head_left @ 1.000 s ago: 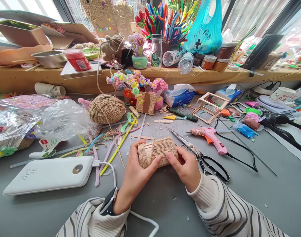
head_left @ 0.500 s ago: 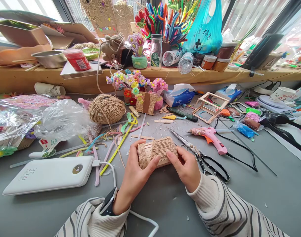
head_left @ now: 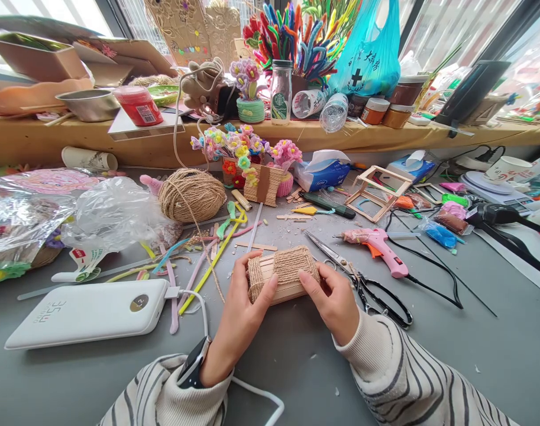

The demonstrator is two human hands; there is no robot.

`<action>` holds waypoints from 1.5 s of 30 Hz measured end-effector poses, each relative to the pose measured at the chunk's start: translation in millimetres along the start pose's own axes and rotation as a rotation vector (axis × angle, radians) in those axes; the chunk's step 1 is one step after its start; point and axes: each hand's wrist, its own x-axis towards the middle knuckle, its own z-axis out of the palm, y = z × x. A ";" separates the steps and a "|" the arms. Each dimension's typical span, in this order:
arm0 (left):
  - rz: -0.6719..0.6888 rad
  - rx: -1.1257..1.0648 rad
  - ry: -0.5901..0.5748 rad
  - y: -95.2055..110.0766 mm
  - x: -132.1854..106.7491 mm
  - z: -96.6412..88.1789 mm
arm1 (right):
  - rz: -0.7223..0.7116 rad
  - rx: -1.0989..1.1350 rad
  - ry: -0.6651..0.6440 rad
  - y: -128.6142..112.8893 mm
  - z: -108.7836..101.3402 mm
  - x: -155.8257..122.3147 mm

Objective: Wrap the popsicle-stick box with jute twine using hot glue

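Between my two hands is a small wooden stick box (head_left: 295, 264), partly wrapped in twine, with bare pale sticks showing in a gap left of its middle. My left hand (head_left: 245, 302) grips its left end, thumb on the front edge. My right hand (head_left: 334, 299) holds the right end, its thumb pressed on the twine wrap. Fingers behind the box are partly hidden. A strand runs from a ball of twine (head_left: 192, 195) down toward my left hand. Just right of the box lie black-handled scissors (head_left: 362, 281), partly open.
A pink glue gun (head_left: 378, 248) with its cord lies right of the scissors. Farther back stand a wooden stick frame (head_left: 378, 192) and a blue tissue pack (head_left: 323, 171). At left are a white power bank (head_left: 87, 313) and clear plastic bags (head_left: 114, 216). A crowded ledge (head_left: 163, 142) runs behind.
My left thumb has shifted slightly left and up along the box's front edge. The box and my right hand stay nearly in place.
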 end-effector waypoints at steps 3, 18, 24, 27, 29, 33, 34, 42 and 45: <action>0.005 0.002 -0.007 -0.9 -0.5 0.4 | 0.002 0.075 -0.021 -0.2 1.8 0.0; 0.147 0.057 0.005 -3.2 -4.6 1.8 | -0.002 0.022 -0.013 -0.1 5.1 -1.4; 0.175 0.073 0.006 -3.3 -3.9 1.6 | 0.014 0.048 -0.017 0.6 4.9 -1.6; 0.159 0.069 0.010 -2.4 -3.7 1.7 | 0.001 0.107 -0.039 0.7 3.8 -0.8; 0.149 0.068 0.013 -2.2 -3.7 1.7 | -0.005 0.148 -0.052 1.1 3.2 -0.3; 0.155 0.063 -0.005 -2.5 -4.3 1.3 | 0.007 0.117 -0.028 2.4 3.0 0.1; 0.156 0.062 -0.008 -2.5 -4.4 1.4 | 0.009 0.102 -0.022 2.6 3.2 0.1; 0.144 0.091 0.025 -2.6 -3.4 4.2 | 0.013 0.076 -0.025 1.2 3.0 -0.4; 0.154 0.088 0.032 -2.9 -3.2 4.0 | 0.012 0.067 -0.025 0.5 2.7 -0.4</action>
